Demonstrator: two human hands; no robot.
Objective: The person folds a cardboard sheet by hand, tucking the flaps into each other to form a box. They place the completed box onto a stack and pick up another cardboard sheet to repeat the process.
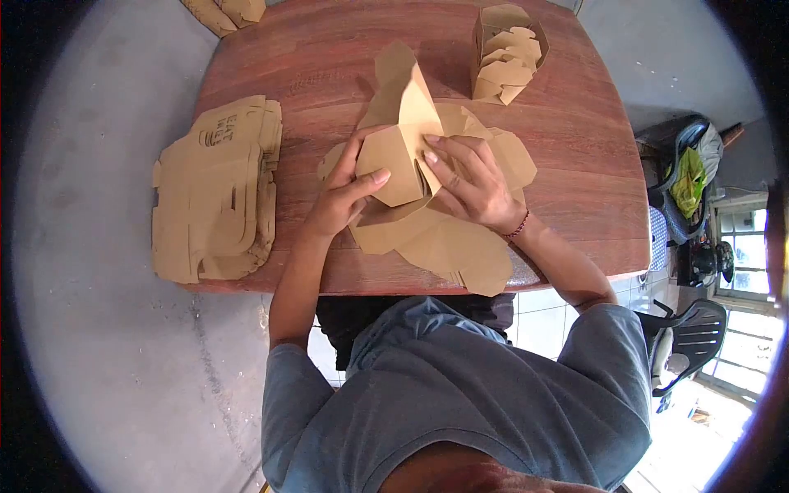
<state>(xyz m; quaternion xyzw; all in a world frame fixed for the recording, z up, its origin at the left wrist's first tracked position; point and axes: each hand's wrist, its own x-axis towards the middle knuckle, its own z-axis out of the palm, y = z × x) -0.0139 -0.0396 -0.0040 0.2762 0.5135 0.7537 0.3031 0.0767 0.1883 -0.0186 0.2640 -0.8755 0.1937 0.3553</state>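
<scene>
A partly folded brown cardboard box is held above the near middle of the table, its long flaps standing up and away from me. My left hand wraps the box's left side, thumb on the front panel and fingers behind. On the right side, my right hand presses its bent fingers against a side panel near a slot; its thumb is mostly hidden. Flat cardboard blanks lie loosely overlapped on the table under both hands.
The wooden table has a stack of flattened printed boxes at its left edge. An open box holding folded cardboard pieces stands at the far right. Chairs are to the right, and a wall is to the left.
</scene>
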